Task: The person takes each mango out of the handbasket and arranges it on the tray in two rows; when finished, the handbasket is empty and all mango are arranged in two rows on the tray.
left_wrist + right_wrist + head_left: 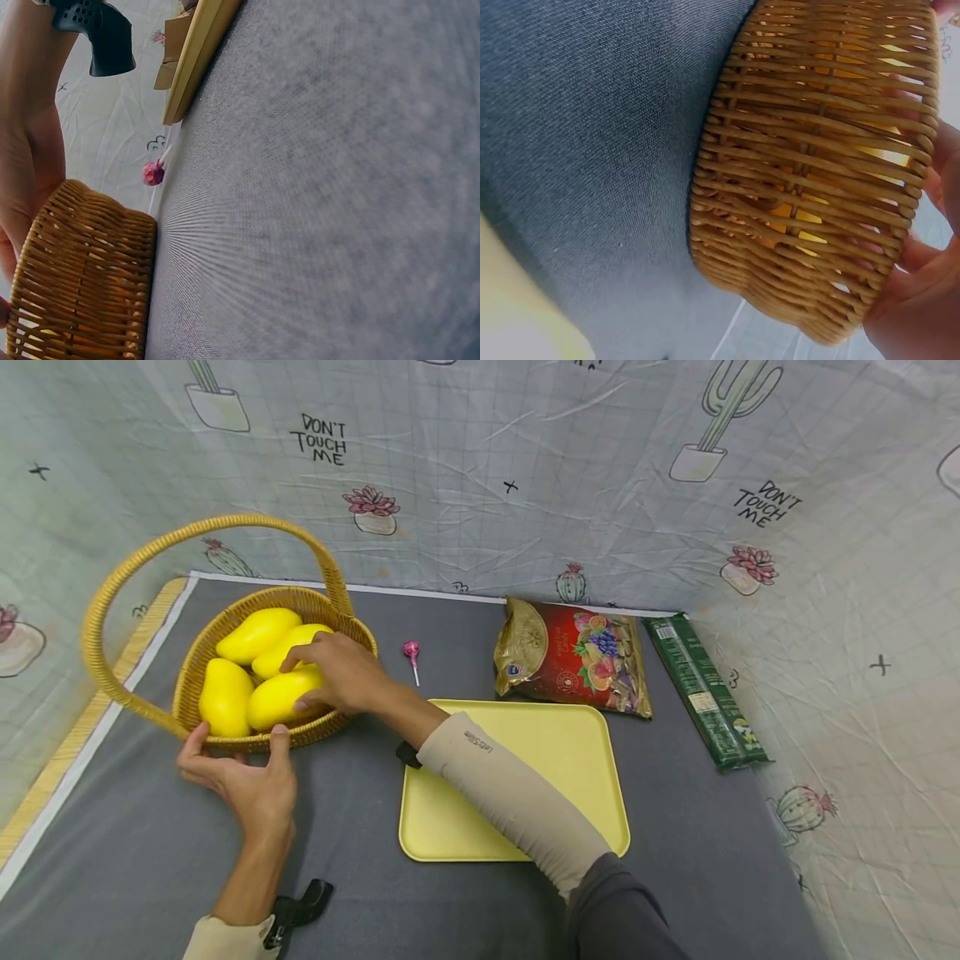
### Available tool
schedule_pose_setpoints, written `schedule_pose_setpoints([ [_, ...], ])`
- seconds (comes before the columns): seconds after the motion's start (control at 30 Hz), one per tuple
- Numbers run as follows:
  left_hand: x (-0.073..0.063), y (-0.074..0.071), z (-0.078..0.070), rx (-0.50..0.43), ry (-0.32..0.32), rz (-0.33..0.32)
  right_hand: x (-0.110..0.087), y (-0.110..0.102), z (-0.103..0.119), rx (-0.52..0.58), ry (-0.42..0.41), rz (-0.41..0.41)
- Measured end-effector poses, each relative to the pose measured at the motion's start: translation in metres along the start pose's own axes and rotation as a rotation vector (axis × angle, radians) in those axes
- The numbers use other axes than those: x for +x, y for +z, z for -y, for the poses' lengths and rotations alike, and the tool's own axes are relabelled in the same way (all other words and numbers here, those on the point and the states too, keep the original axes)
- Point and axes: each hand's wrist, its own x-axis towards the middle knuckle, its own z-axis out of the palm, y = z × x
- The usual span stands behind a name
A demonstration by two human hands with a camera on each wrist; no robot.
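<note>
A yellow wicker basket (258,745) with a tall arched handle stands at the left of the table and contains several yellow mangoes (258,635). My right hand (341,672) reaches over the right side of the rim, thumb and fingers around the front right mango (281,700). At the near rim, my left hand (251,781) holds the basket, its thumb and fingers spread along the edge. Both wrist views show the woven side, the basket (82,277) resting on the cloth, with yellow showing through the gaps. The rim partly hides the fingertips.
A yellow tray (525,777) lies under my right forearm. Behind it are a red and gold candy bag (577,656) and, farther right, a green packet (705,689). A pink lollipop (411,650) lies right of the basket. A printed curtain (465,485) hangs behind the table.
</note>
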Motion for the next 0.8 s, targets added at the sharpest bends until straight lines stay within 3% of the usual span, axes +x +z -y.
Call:
schedule_pose_setpoints([
  [0.27,0.001,0.000,0.000,-0.011,-0.019,-0.004,-0.009,-0.003,-0.003,0.064,0.066,-0.086],
  [0.67,-0.002,0.000,-0.001,-0.008,-0.013,0.006,-0.039,-0.019,-0.010,0.256,0.095,-0.239],
  [0.8,-0.001,0.000,-0.001,-0.012,-0.015,0.002,-0.048,-0.025,-0.015,0.275,0.081,-0.291],
])
